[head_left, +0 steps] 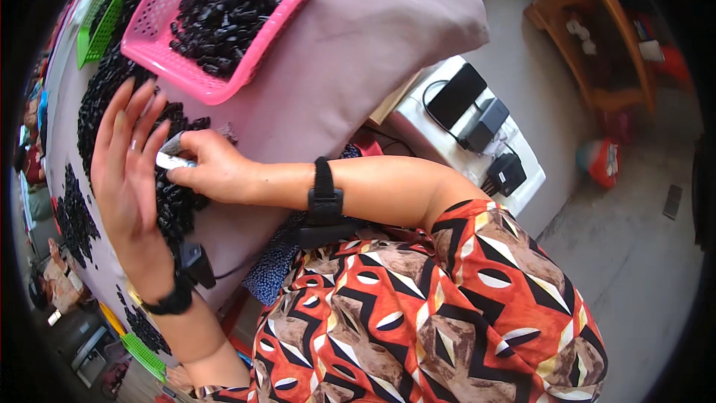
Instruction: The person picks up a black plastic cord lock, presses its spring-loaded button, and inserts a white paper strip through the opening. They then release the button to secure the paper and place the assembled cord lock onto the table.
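Observation:
My left hand [128, 172] is raised over a heap of small black pieces [173, 216]. Its fingers are stretched out and spread, with the palm showing and nothing held. Just beside that palm, my right hand [220, 168] pinches a small white object [174, 161] between thumb and fingers. The object's kind cannot be made out; a greyish covering shows near the fingertip. Beyond both hands, a pink plastic basket [190, 85] holds many more of the black pieces. Black straps with small devices sit on both forearms.
A pale cloth [350, 37] covers the table. Green baskets [99, 24] stand along its left side, with scattered black pieces and other people nearby. To the right are a white stand [522, 205] with black devices and cables, and a wooden chair [638, 37].

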